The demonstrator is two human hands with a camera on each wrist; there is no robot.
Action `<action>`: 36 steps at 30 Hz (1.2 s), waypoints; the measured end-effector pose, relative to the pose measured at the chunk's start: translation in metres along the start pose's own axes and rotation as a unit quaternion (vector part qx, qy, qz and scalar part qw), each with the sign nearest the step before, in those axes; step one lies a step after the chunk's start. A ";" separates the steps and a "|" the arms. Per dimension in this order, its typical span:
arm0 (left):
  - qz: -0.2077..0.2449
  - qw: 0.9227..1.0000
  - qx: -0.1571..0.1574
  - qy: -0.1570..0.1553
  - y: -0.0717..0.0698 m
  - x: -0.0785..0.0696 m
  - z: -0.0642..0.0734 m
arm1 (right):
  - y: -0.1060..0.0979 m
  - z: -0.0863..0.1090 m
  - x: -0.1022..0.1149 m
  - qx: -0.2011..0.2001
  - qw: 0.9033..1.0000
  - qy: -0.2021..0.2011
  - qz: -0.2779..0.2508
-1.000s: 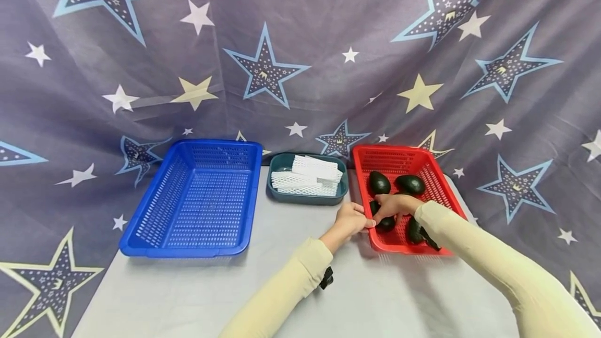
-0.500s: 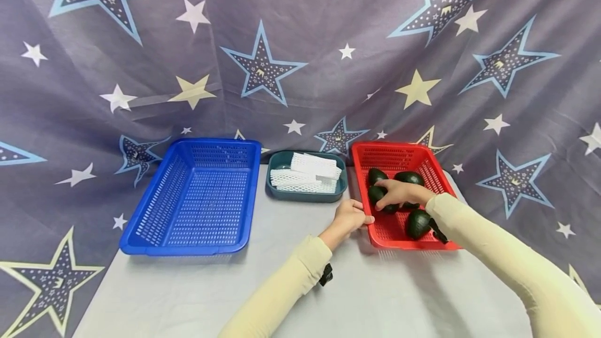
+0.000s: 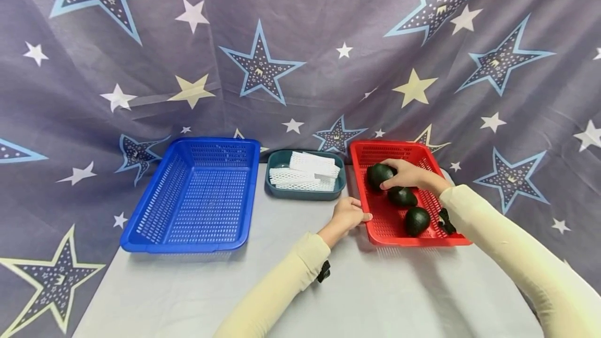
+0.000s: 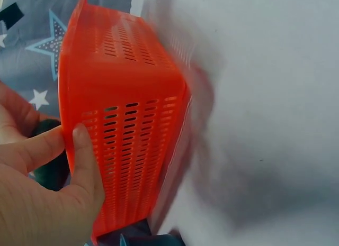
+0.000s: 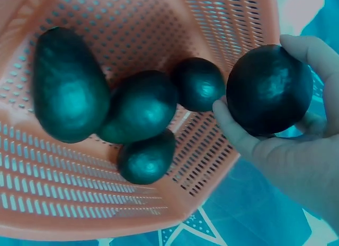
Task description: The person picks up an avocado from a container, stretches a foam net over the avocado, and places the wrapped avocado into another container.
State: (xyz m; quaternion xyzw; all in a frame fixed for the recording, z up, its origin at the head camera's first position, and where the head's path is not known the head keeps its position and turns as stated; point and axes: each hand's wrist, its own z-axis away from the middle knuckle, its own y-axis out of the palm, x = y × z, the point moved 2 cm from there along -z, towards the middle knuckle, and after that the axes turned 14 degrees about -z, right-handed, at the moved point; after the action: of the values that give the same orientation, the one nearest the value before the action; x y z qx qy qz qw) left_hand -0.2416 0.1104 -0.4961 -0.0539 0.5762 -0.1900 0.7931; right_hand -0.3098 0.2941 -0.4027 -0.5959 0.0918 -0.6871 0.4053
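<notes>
Inside the red basket (image 3: 422, 242) at the right of the table, my right hand (image 3: 407, 175) grips a dark green avocado (image 3: 379, 176), thumb and fingers spread round it. Seen from the right wrist, this avocado (image 5: 269, 90) is held apart from several others (image 5: 69, 87) in the basket. Two of those, a middle avocado (image 3: 401, 197) and a front avocado (image 3: 417, 221), show in the head view; the hand and held avocado hide the rest. My left hand (image 3: 348, 214) pinches the basket's left rim, its thumb (image 4: 83, 156) against the outer wall.
Left of the red basket stands a dark teal tray (image 3: 305, 195) with white foam net sleeves (image 3: 307, 173) in it. A larger blue basket (image 3: 206, 207) is at the left. A star-print curtain (image 3: 263, 67) hangs right behind them.
My right hand has moved back and up within the red basket, bringing the avocado from the left front towards the back. The left hand has kept its place on the rim.
</notes>
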 end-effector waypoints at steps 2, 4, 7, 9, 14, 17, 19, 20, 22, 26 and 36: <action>-0.009 1.000 -0.006 0.004 0.000 0.000 0.001 | -0.004 -0.001 0.003 -0.016 1.000 -0.009 -0.004; -0.016 1.000 -0.009 0.006 0.000 0.000 0.002 | -0.007 -0.001 0.006 -0.032 0.999 -0.019 -0.008; -0.028 0.999 -0.012 0.013 -0.001 0.001 0.003 | -0.011 0.000 0.012 -0.054 0.998 -0.031 -0.012; -0.034 0.999 -0.010 0.019 -0.002 0.001 0.004 | -0.012 0.001 0.017 -0.067 0.997 -0.036 -0.015; -0.062 0.996 -0.017 0.066 -0.007 0.002 0.006 | -0.012 0.005 0.028 -0.097 0.994 -0.053 -0.026; -0.066 0.993 -0.026 0.092 -0.014 0.003 0.007 | -0.008 0.006 0.035 -0.114 0.990 -0.074 -0.021; -0.049 0.993 -0.027 0.102 -0.021 0.003 0.006 | -0.004 0.007 0.040 -0.125 0.988 -0.086 -0.009; -0.035 0.994 -0.026 0.103 -0.025 0.003 0.006 | -0.001 0.008 0.043 -0.130 0.987 -0.091 -0.002; 0.001 0.994 -0.020 0.103 -0.036 0.000 0.005 | 0.005 0.010 0.050 -0.136 0.985 -0.105 0.012; 0.069 0.992 -0.002 0.106 -0.064 -0.012 0.009 | 0.020 0.012 0.065 -0.138 0.982 -0.131 0.023; 0.120 0.983 0.031 0.138 -0.127 -0.024 0.012 | 0.060 0.011 0.093 -0.123 0.973 -0.194 0.015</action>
State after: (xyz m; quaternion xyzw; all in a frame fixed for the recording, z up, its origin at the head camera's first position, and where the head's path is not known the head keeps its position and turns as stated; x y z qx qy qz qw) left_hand -0.2667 0.0005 -0.4319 0.0672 0.6759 -0.1173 0.7245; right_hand -0.2701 0.1971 -0.3671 -0.7616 0.1042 -0.5355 0.3498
